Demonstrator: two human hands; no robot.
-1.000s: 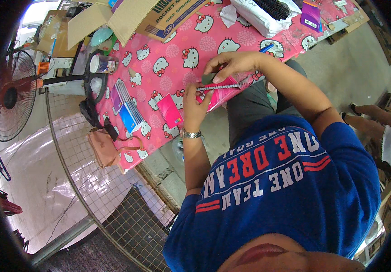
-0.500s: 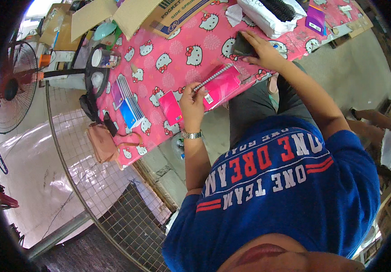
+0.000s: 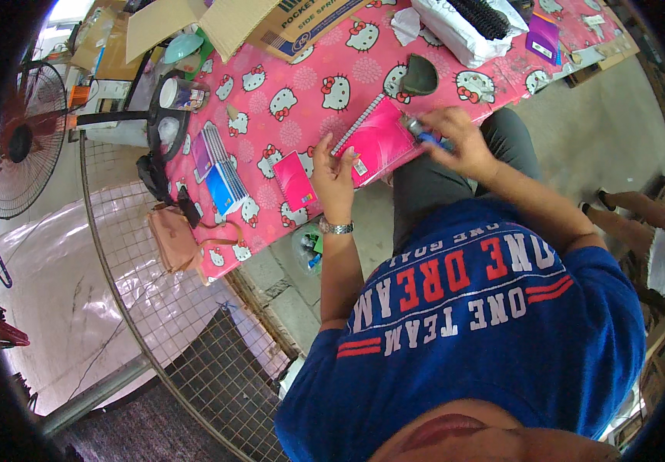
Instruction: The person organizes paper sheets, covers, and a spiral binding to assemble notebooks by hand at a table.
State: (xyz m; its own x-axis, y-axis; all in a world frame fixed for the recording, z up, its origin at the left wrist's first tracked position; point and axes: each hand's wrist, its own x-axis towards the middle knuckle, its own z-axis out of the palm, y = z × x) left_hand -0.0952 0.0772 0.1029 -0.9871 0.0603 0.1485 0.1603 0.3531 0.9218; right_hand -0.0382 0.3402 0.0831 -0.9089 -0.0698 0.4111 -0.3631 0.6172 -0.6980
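A bright pink spiral notebook (image 3: 382, 142) lies at the table's near edge, its pale coil along the far side. My left hand (image 3: 333, 175) pinches its left end by the coil. Over the notebook's right end, my right hand (image 3: 460, 142) is closed around blue-handled pliers (image 3: 434, 138); their metal head is at the cover's right edge, and motion blurs hand and tool. Just beyond is a dark, half-round dish (image 3: 419, 75). A second pink notebook (image 3: 295, 182) rests flat to the left of my left hand.
A pink patterned cloth covers the table (image 3: 294, 77). Blue and purple notebooks (image 3: 223, 181) are stacked at left, near a brown bag (image 3: 172, 237). An open carton (image 3: 271, 31) and a white package (image 3: 467, 31) stand at the back. A fan (image 3: 24, 142) is far left; another person's legs (image 3: 629, 219) show right.
My right hand has left the dark dish and come nearer, now with the pliers in it. The pink notebook has tilted, showing more cover; my left hand stays at its left end.
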